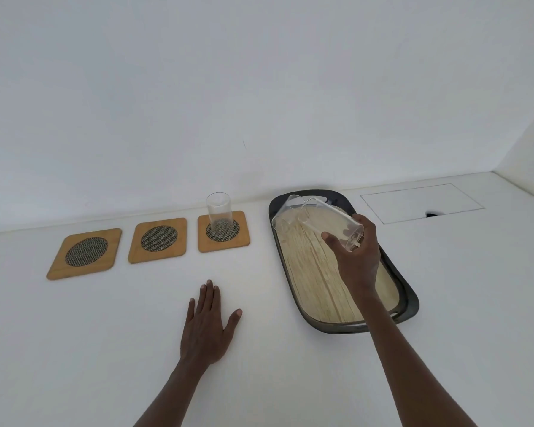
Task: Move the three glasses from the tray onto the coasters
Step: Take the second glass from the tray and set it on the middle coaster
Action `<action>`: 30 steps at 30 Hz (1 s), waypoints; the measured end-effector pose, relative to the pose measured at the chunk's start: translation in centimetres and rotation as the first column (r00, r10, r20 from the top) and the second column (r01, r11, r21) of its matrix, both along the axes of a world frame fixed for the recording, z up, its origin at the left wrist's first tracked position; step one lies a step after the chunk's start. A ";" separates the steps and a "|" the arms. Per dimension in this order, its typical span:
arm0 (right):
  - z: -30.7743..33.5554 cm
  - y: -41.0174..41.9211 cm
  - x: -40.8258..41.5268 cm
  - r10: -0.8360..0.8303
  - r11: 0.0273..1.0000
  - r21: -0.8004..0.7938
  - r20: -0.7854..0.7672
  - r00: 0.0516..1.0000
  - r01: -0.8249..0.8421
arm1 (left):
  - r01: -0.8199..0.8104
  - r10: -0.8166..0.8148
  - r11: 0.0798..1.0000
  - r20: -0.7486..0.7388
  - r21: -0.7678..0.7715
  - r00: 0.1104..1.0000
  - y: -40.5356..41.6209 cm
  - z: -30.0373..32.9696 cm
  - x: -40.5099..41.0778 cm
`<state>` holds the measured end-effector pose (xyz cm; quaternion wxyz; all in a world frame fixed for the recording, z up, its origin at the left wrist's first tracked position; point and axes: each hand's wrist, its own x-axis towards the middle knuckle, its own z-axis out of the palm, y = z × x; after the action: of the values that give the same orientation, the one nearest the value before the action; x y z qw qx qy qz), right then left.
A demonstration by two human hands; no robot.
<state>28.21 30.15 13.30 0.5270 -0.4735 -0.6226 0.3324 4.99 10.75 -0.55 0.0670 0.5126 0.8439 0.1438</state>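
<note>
Three square wooden coasters with dark mesh circles lie in a row: left coaster [85, 252], middle coaster [158, 239], right coaster [241, 238]. A clear glass [219, 217] stands upright on the right coaster. My right hand [356, 260] is shut on the base of a second clear glass [318, 224], tilted with its mouth up and to the left, above the dark-rimmed tray [410, 303]. Behind it, at the tray's far end, the rim of a third glass [309, 204] shows, overlapped by the held one. My left hand [208, 328] rests flat on the white table, fingers apart, holding nothing.
A white wall rises right behind the coasters and tray. A rectangular flap [423, 201] with a small dark opening is set flush in the table right of the tray. A side wall closes off the far right.
</note>
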 end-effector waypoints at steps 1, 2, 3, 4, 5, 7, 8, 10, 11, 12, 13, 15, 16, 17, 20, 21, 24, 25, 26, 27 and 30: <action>0.2 -0.1 -0.1 0.000 1.000 0.010 -0.006 1.000 0.000 | 0.000 0.000 1.000 -0.001 0.000 1.000 0.0 0.0 0.0; 0.4 -0.2 -0.2 -0.001 1.000 0.012 -0.015 1.000 0.001 | 0.001 -0.001 1.000 0.000 0.001 1.000 0.0 0.0 0.0; 0.6 -0.4 -0.3 -0.002 1.000 0.011 -0.025 1.000 0.002 | 0.004 -0.004 1.000 0.002 -0.001 1.000 0.0 0.0 0.0; 0.7 -0.5 -0.4 -0.003 1.000 0.005 -0.036 0.999 0.003 | 0.006 -0.006 1.000 0.004 -0.002 1.000 0.0 0.0 0.0; 1.0 -0.7 -0.6 -0.004 1.000 -0.001 -0.046 0.999 0.004 | 0.009 -0.009 1.000 0.007 -0.002 1.000 0.0 0.1 0.0; 1.3 -1.0 -0.8 -0.005 1.000 0.004 -0.057 0.998 0.005 | 0.012 -0.012 1.000 0.013 -0.002 1.000 -0.1 0.0 0.0; 1.5 -1.2 -1.0 -0.004 1.000 0.013 -0.056 0.998 0.005 | 0.013 -0.012 1.000 0.020 -0.001 1.000 -0.1 0.0 -0.1; 1.8 -1.5 -1.3 0.004 1.000 0.030 -0.056 0.998 -0.002 | 0.013 -0.013 1.000 0.044 0.002 0.999 -0.2 0.0 -0.1; 1.9 -1.6 -1.5 0.009 0.999 0.034 -0.058 0.998 -0.007 | 0.015 -0.015 1.000 0.060 0.004 0.998 -0.2 0.0 -0.2; 2.0 -1.8 -1.6 0.012 0.999 0.038 -0.059 0.998 -0.010 | 0.017 -0.017 1.000 0.077 0.009 0.997 -0.2 0.1 -0.2; 2.2 -2.0 -1.9 0.016 0.999 0.047 -0.058 0.998 -0.013 | 0.019 -0.021 1.000 0.095 0.019 0.995 -0.3 0.1 -0.3; 2.6 -2.4 -2.4 0.023 0.998 0.062 -0.052 0.998 -0.020 | 0.020 -0.026 0.999 0.135 0.046 0.990 -0.5 0.2 -0.8; 2.8 -2.6 -2.7 0.026 0.998 0.063 -0.051 0.998 -0.023 | 0.015 -0.023 0.998 0.150 0.057 0.988 -0.8 0.3 -1.2; 2.9 -2.9 -3.1 0.031 0.998 0.062 -0.050 0.998 -0.028 | 0.008 -0.018 0.998 0.156 0.065 0.988 -1.1 0.4 -1.7; 3.2 -3.5 -4.3 0.063 0.995 0.077 -0.047 0.997 -0.060 | -0.030 0.019 0.997 0.149 0.074 0.989 -2.3 0.7 -3.4; 3.2 -3.7 -4.7 0.077 0.994 0.083 -0.044 0.996 -0.073 | -0.043 0.032 0.996 0.143 0.076 0.989 -2.7 0.9 -4.0; 3.3 -4.3 -6.2 0.111 0.989 0.106 -0.041 0.993 -0.106 | -0.074 0.064 0.995 0.121 0.074 0.991 -4.0 1.2 -5.9; 3.3 -4.6 -6.8 0.122 0.986 0.122 -0.035 0.992 -0.117 | -0.083 0.074 0.994 0.115 0.070 0.991 -4.4 1.2 -6.6; 3.3 -4.8 -7.4 0.131 0.982 0.137 -0.027 0.991 -0.126 | -0.093 0.085 0.993 0.109 0.068 0.990 -4.9 1.3 -7.3; 3.3 -5.1 -8.1 0.140 0.979 0.149 -0.020 0.990 -0.136 | -0.104 0.097 0.992 0.103 0.066 0.990 -5.5 1.3 -8.0; 3.4 -5.7 -10.2 0.176 0.973 0.155 -0.008 0.984 -0.172 | -0.132 0.127 0.990 0.085 0.052 0.988 -7.0 1.2 -9.9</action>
<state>18.03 24.42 16.67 0.5377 -0.3712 -0.6796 0.3334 -4.92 3.75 0.61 0.0771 0.4520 0.8675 0.1927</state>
